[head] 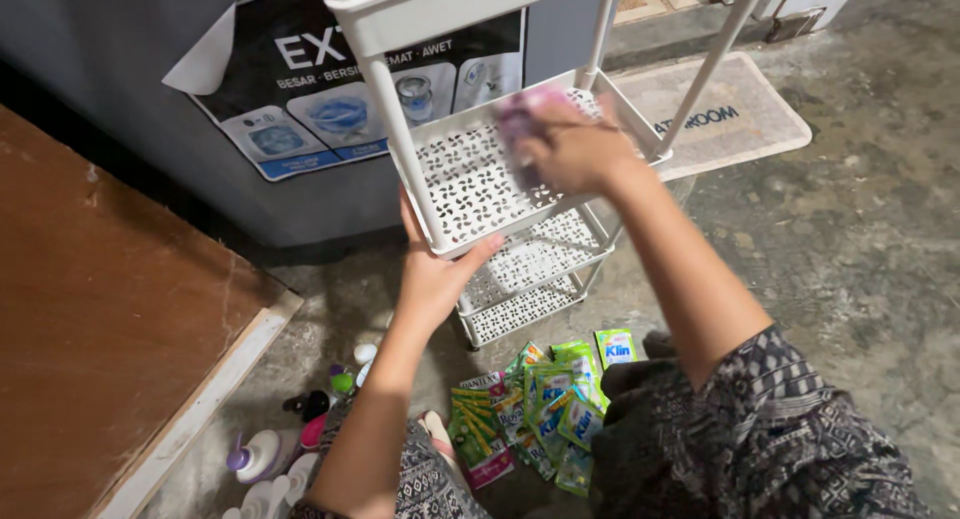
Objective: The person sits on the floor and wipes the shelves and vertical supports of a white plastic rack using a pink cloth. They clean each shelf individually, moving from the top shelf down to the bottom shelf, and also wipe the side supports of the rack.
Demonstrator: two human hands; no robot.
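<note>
rack [470, 169]: white perforated shelves, upright before me by the grey machine
right hand [575, 149]: closed on a purple cloth [525, 119], pressed to the middle shelf
left hand [435, 274]: clamps that shelf's near edge, steadying it
sachets [540, 409]: heaped on the floor nearby

Pretty dim indoor light with soft shadows, the right hand [575, 149] smeared by motion blur, far corners a bit stretched, no real glare anywhere.

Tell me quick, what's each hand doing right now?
Left hand: gripping the white rack by its shelf edge.
Right hand: closed on a blurred purple cloth.
</note>
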